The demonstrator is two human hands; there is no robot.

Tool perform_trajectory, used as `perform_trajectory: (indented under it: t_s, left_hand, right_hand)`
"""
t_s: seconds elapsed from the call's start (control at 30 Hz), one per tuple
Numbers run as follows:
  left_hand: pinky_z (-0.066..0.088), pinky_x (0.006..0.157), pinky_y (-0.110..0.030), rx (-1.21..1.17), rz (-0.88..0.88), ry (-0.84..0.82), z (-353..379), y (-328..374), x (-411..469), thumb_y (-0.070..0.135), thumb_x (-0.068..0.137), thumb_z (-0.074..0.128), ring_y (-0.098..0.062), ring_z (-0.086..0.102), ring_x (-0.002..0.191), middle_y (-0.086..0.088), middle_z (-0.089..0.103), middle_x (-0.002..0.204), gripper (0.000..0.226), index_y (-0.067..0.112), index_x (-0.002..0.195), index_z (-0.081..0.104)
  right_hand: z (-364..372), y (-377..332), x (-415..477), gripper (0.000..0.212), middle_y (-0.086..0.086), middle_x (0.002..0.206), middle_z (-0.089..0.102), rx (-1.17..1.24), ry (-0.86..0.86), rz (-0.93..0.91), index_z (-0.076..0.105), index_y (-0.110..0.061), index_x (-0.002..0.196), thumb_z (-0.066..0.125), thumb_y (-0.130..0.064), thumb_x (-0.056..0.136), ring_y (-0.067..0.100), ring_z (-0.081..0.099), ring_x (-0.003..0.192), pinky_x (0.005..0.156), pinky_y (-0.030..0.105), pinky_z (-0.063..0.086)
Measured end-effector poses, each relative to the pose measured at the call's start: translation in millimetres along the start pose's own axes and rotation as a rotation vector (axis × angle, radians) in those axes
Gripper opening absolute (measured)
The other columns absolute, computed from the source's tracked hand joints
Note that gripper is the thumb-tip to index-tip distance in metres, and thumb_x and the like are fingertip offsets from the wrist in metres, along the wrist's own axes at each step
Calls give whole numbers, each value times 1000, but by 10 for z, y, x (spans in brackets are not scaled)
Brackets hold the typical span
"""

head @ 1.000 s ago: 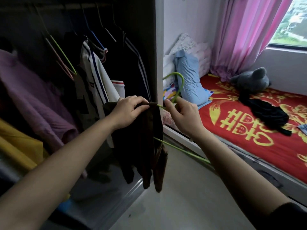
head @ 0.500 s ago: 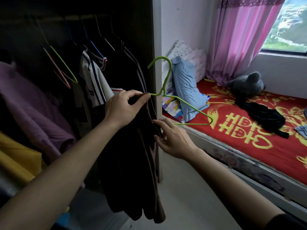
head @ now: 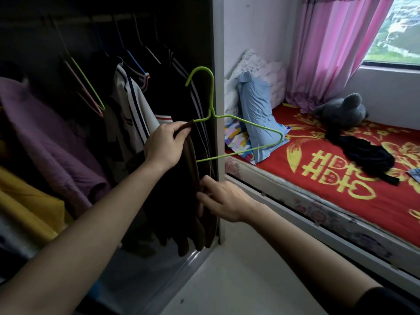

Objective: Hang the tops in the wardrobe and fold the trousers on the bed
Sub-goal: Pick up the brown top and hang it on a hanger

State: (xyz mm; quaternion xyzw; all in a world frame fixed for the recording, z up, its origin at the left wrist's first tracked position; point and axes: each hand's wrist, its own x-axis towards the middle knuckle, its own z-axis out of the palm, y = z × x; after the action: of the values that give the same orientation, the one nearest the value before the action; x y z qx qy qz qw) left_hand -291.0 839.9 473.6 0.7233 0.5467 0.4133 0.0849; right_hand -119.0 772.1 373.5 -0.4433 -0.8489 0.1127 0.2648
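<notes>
Left hand (head: 166,146) grips the brown top (head: 192,164), half on its green hanger (head: 213,98) and not yet hung; right hand (head: 223,201) pinches its cloth (dark garment (head: 368,155) lies unfolded on the bed (head: 261,169)).

Dense hanging clothes (head: 134,110) up to wardrobe frame (head: 219,64); open floor (head: 238,280) below.

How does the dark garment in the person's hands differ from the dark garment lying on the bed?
The brown garment hangs lengthwise, its top on the green hanger; the black garment lies crumpled on the red bedspread. The left hand grips the brown one at the hanger and the right hand holds it lower; nothing touches the black one. Both are dark cloth.
</notes>
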Motion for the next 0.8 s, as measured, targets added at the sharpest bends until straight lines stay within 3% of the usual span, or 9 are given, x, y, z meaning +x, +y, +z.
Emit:
perform_trajectory:
  t_s: [0.1,0.23,0.43,0.57,0.67,0.8]
  left_hand:
    - [51,84,-37,6,-13,20,-41,-118,27,43,99,52,-18,64,100,8,69,102,30,33,122,68]
    - [41,74,-31,98,-21,46,-103,-282,71,44,99,51,-23,61,94,10,52,85,31,35,124,67]
    - [45,80,-35,127,-47,-32,-88,-443,54,46,99,49,-25,59,99,-1,60,100,31,37,125,65]
    - [46,86,-41,182,-21,-69,-83,-491,73,44,100,48,-28,58,95,0,53,91,31,37,127,63]
    - [45,93,-48,216,-8,-92,-88,-503,107,41,101,48,-30,58,98,-1,53,93,32,35,129,62]
    - [42,97,-53,201,-16,-60,-131,-560,157,36,101,49,-33,57,107,-9,60,108,33,35,132,59]
  right_hand:
    - [50,176,-74,27,-7,85,63,30,-163,170,40,-36,100,50,-60,91,15,62,73,65,37,50]
    - [-105,516,-163,45,-1,105,67,-112,-14,318,44,-30,119,53,-63,90,23,66,92,75,38,53]
    - [-347,640,-196,29,-4,117,60,-432,-53,1,59,-21,104,49,-44,88,26,64,98,65,41,52]
    - [-342,489,-144,23,-3,91,62,-472,-162,-119,52,-21,80,55,-43,74,29,62,74,53,38,45]
    - [-334,475,-93,22,0,74,60,-514,-136,-151,54,-20,76,63,-41,75,29,57,61,48,34,39]
    - [-429,611,-112,24,1,78,61,-535,-26,-100,58,-20,85,59,-44,87,25,60,67,51,30,33]
